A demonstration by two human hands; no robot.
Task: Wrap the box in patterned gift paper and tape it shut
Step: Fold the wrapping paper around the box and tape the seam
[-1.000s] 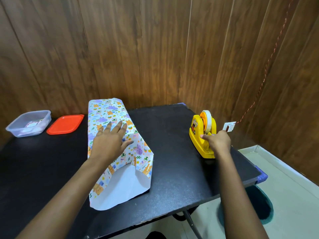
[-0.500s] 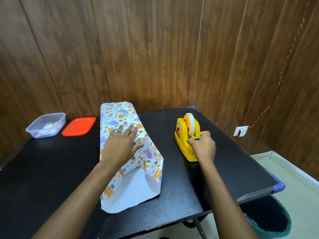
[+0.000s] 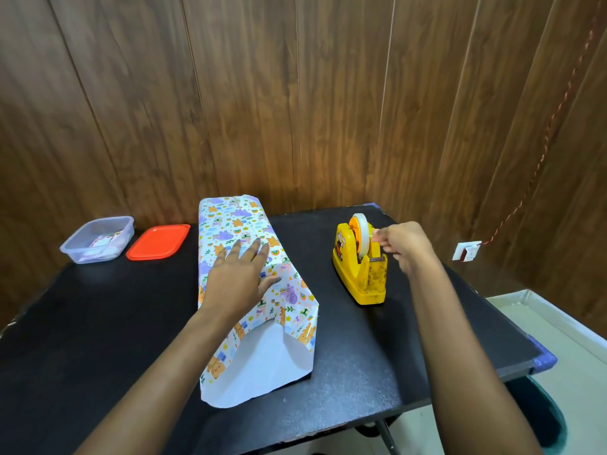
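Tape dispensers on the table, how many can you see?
1. A yellow tape dispenser stands on the black table, right of the wrapped box; the right hand pinches its tape roll. No other shows.

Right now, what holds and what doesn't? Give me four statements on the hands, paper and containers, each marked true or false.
1. The left hand lies flat on the wrapped box. True.
2. The right hand holds scissors. False: it pinches at the tape roll on the yellow dispenser.
3. The orange lid covers the clear container. False: it lies beside it.
4. The gift paper stands open at its near end, white underside showing. True.
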